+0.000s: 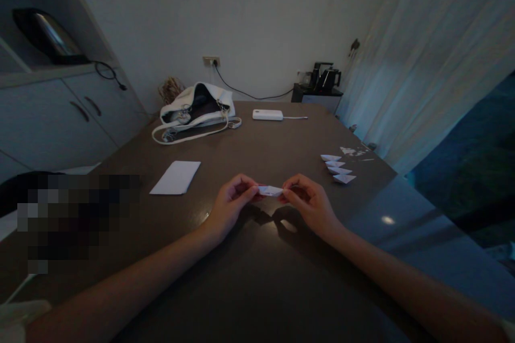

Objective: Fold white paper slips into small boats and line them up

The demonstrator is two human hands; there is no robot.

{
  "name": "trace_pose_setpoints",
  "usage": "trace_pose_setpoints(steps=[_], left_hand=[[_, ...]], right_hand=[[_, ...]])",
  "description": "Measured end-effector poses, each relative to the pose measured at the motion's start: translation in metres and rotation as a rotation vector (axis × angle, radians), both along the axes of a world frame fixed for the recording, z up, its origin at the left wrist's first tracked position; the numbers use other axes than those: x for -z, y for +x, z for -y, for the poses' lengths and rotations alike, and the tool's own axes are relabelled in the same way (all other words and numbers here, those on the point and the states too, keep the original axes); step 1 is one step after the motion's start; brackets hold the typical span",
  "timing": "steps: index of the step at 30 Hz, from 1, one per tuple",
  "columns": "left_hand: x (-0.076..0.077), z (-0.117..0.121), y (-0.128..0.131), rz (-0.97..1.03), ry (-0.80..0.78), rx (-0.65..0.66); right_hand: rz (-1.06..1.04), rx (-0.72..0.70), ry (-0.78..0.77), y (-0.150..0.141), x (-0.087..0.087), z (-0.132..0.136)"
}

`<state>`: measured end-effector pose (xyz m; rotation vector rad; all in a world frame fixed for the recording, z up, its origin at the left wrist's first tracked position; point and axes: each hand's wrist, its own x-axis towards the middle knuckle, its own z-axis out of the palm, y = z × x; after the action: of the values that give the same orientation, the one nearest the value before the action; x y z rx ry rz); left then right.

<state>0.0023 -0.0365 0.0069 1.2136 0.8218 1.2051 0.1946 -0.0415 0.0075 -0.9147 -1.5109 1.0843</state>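
Note:
A small folded white paper piece (270,191) is held just above the dark brown table (257,268), between both my hands. My left hand (231,204) pinches its left end with closed fingers. My right hand (308,201) pinches its right end the same way. To the right of my right hand, several small folded paper boats (338,168) lie in a row on the table. A flat white sheet of paper (176,177) lies to the left of my left hand.
A white handbag (196,109) and a white power bank (267,114) with its cable sit at the table's far side. Paper scraps (352,151) lie near the right edge. Cabinets stand on the left, a curtain on the right, a kettle (324,78) behind.

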Motion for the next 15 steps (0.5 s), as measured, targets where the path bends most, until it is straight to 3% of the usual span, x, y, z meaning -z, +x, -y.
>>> trace_pose_setpoints(steps=[15], left_hand=[[-0.002,0.008,0.011,0.284,-0.133,-0.044]], right_hand=[[0.004,0.063,0.125,-0.007,0.0,0.005]])
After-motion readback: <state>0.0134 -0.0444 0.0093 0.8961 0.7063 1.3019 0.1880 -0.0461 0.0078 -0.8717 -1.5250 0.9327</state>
